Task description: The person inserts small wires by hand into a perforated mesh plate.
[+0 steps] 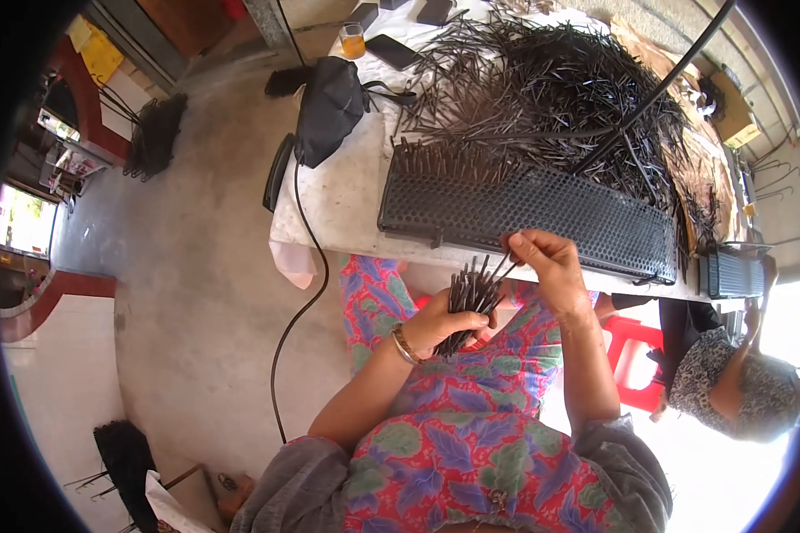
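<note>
My left hand (443, 322) is wrapped round a bundle of thin dark sticks (474, 291), held upright over my lap. Their upper ends fan out above the thumb. Just to the right and higher, my right hand (553, 271) pinches one thin dark stick (505, 264) between thumb and fingertips, close to the bundle's top. Beyond both hands, along the table's near edge, lies a long black perforated rack (542, 209). Its far left part has rows of sticks standing in the holes. A big loose heap of dark sticks (569, 80) covers the table behind it.
The pale-covered table (329, 213) also carries a black bag (331, 114), a phone (391, 51) and a glass of amber drink (352, 41). A black cable (295, 329) hangs down at the left. A person (729, 382) sits at right near a red stool (633, 360) and another rack (733, 275).
</note>
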Demonstrator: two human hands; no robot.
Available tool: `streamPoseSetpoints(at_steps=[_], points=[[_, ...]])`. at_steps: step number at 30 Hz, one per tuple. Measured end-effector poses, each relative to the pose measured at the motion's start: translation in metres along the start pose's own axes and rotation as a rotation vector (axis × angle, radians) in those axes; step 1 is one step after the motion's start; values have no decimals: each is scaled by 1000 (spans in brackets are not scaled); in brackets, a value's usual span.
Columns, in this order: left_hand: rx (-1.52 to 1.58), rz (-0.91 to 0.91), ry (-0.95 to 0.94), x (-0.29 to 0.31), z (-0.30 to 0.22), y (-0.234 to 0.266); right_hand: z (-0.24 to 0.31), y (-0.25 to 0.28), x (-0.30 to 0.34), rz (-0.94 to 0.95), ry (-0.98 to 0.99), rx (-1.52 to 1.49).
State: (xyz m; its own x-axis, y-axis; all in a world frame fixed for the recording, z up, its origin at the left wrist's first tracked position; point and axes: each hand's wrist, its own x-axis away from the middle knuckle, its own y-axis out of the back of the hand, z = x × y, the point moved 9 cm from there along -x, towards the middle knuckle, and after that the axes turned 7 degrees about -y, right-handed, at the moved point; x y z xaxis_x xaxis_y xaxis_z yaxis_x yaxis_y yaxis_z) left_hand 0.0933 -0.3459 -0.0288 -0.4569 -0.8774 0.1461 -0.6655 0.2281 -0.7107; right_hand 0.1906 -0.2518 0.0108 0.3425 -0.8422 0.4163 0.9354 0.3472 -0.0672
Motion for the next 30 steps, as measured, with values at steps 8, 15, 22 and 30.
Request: streamPoseSetpoints(at_steps=[8, 15, 22, 30], points=[[5, 32, -53, -34, -15, -4, 70, 61, -20, -473, 555, 88], [66, -221, 55, -46, 5, 16, 90, 56, -47, -658, 806, 546], [95, -274, -26, -46, 0, 27, 92, 29, -56, -598, 904, 838], [55, -320, 3, -44, 1, 29, 94, 16, -41, -637, 1062, 1035]])
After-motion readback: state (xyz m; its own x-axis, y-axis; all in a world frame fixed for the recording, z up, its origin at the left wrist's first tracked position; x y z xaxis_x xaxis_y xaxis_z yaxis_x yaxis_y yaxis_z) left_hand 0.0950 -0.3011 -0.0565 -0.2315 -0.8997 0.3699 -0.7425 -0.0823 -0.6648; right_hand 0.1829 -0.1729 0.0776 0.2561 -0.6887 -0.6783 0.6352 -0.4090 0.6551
